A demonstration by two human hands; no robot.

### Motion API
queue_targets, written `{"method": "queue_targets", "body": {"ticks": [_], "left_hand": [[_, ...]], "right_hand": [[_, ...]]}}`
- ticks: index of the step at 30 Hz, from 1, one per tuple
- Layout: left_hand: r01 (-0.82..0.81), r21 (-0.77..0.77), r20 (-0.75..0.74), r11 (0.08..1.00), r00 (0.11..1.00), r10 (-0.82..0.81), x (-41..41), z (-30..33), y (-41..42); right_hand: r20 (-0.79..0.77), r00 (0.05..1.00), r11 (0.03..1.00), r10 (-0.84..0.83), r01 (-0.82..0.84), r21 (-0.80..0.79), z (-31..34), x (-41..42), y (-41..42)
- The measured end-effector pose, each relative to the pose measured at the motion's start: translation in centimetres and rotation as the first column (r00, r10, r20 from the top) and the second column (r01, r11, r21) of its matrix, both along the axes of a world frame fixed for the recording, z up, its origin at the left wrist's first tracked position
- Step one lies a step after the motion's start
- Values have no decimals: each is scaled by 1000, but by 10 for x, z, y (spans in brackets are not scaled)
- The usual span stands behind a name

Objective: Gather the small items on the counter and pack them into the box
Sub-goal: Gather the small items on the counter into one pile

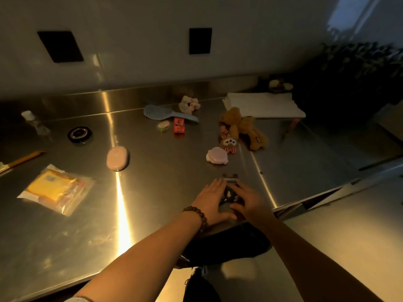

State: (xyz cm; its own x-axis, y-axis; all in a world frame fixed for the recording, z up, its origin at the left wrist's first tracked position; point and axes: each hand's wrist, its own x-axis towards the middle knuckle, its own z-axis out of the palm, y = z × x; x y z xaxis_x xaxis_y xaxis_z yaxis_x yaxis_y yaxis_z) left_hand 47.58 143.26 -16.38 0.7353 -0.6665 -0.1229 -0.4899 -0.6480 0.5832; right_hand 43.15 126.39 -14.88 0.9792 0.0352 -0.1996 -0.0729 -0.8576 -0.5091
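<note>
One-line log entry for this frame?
stage: gathering | left hand + right hand: both on small dark item at counter edge | box: not seen

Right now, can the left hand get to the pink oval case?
Probably yes: bare steel counter lies between the left hand and the pink oval case, though both hands are on a dark item.

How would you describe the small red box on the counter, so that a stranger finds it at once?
Start at the steel counter and find the blue hairbrush near the back wall. The red box lies just in front of the brush's handle, beside a small pale green container. It is the only bright red, rectangular thing there.
</note>
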Motion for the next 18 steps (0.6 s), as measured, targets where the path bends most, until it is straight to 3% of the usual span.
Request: {"method": "queue_targets", "body": {"ticks": [5, 12, 18], "left_hand": [[-94, 24, 17, 995, 995, 94, 19, 11, 9], [-271, -4, 75, 962, 960, 271, 77, 14, -9], [-355, 21, -25, 935, 934, 355, 126, 7, -46]], "right_hand": [[129, 986, 988, -102, 115, -102, -4, 16, 8], [174, 945, 960, -278, 280, 14, 6, 66, -12], [263, 935, 969, -240, 216, 118, 41, 107, -36]]}}
